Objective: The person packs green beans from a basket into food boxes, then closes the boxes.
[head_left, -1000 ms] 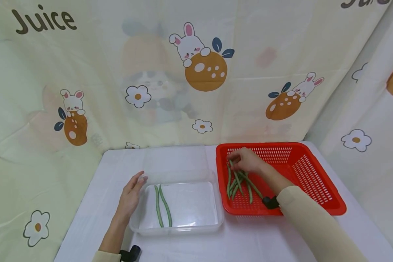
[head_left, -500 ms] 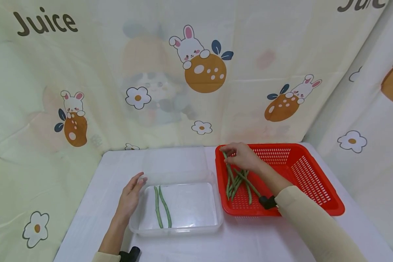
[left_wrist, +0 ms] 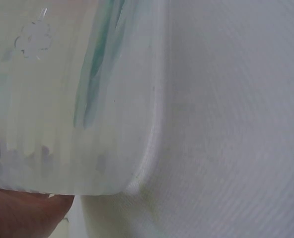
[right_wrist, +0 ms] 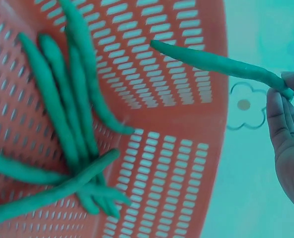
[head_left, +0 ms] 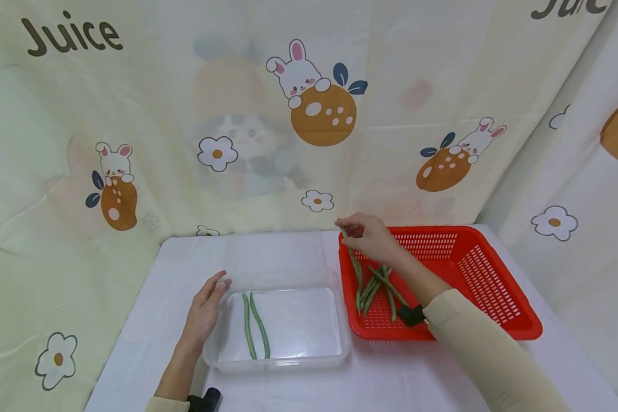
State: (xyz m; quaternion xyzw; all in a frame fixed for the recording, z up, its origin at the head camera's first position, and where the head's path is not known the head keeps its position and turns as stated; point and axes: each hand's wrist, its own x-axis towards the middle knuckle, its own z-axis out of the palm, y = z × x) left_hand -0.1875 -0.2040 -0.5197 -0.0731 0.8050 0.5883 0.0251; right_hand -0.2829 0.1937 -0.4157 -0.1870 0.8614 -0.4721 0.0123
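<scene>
My right hand (head_left: 373,237) pinches a green bean (right_wrist: 211,62) by one end, above the back left corner of the red basket (head_left: 494,280). The bean's other end hangs free over the basket. Several more green beans (head_left: 375,289) lie crossed in the basket's left part. My left hand (head_left: 203,309) rests against the left side of a clear plastic container (head_left: 309,361), its fingers near the back left corner. Two green beans (head_left: 260,326) lie side by side in the container, towards its left. The left wrist view shows only part of this hand (left_wrist: 23,213), against the container's outer wall.
A white cloth (head_left: 268,252) covers the table under both containers. The basket stands right of the clear container, almost touching it. A patterned curtain (head_left: 257,114) hangs close behind the table and along both sides.
My right hand has lifted the bean from the pile, moving back and left to the basket's corner and rising towards the rim. The left hand has stayed in place.
</scene>
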